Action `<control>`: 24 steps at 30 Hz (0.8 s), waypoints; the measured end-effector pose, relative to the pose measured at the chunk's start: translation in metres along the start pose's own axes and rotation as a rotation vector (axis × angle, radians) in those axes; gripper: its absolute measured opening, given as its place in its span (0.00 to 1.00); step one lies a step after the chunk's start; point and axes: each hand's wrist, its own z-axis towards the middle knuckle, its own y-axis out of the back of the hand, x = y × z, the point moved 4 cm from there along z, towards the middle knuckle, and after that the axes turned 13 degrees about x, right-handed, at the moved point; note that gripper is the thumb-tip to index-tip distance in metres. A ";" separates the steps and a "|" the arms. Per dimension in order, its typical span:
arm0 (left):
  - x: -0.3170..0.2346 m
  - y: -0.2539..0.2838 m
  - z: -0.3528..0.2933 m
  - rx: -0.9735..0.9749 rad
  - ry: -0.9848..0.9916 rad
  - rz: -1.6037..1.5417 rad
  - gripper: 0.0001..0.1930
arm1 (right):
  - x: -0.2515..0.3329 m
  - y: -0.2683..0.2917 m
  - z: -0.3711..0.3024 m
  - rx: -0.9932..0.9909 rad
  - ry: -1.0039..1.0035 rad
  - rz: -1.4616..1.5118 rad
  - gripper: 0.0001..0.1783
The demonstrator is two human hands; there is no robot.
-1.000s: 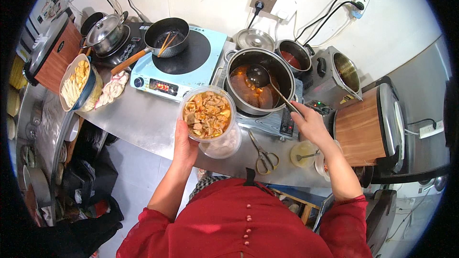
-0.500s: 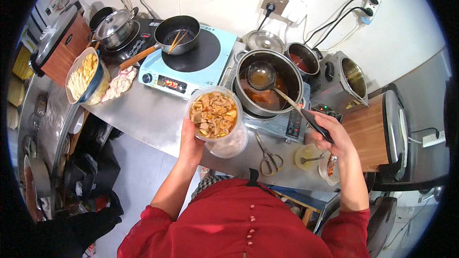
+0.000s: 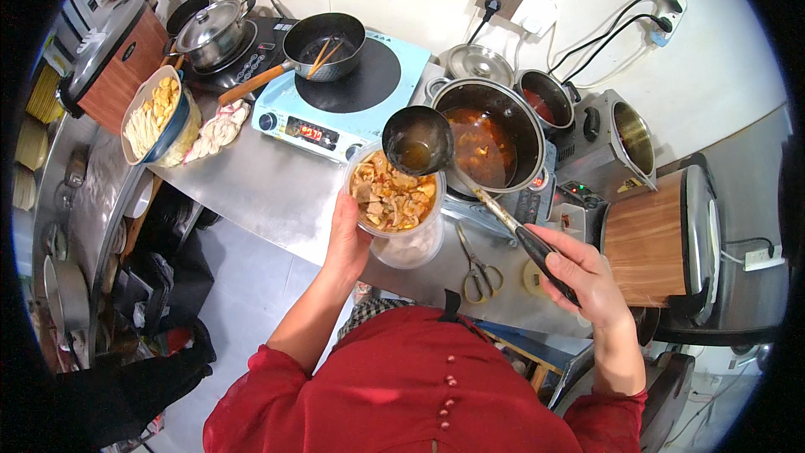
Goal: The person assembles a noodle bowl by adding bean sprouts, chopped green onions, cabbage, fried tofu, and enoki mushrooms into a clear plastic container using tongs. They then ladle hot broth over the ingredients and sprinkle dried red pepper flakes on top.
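My left hand (image 3: 345,239) grips a clear round plastic tub (image 3: 397,229) from its left side. Chunks of cooked meat (image 3: 394,193) in reddish sauce nearly fill it. My right hand (image 3: 579,268) is closed around the black handle of a ladle (image 3: 419,141), whose bowl hangs over the tub's far edge with some brownish liquid inside. Behind it stands a deep steel pot (image 3: 495,130) of red-brown broth with pieces floating in it. Under the held tub, a second clear tub (image 3: 411,249) with pale contents rests at the counter's edge.
A small wok (image 3: 323,46) with chopsticks sits on a blue induction cooker (image 3: 277,122). Scissors (image 3: 480,273) lie on the steel counter (image 3: 226,189). At left are a basket of pale food (image 3: 151,130) and a cloth (image 3: 220,130); at right, a wood-patterned appliance (image 3: 641,235).
The ladle has moved left out of the pot to above the tub, carrying liquid. My right hand has shifted slightly down with it. The view has shifted a little.
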 end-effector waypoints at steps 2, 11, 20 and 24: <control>0.000 0.000 0.001 0.003 0.004 0.014 0.49 | -0.001 -0.005 -0.003 0.038 -0.008 0.019 0.26; 0.003 0.006 0.002 -0.038 0.013 -0.009 0.46 | -0.002 -0.025 -0.012 0.009 0.124 -0.540 0.27; 0.000 0.003 0.000 -0.015 0.036 0.070 0.49 | -0.019 0.042 0.017 -0.262 0.152 -0.326 0.26; -0.003 0.006 -0.004 -0.053 0.041 0.041 0.46 | -0.028 0.077 0.044 -0.509 0.196 -1.191 0.26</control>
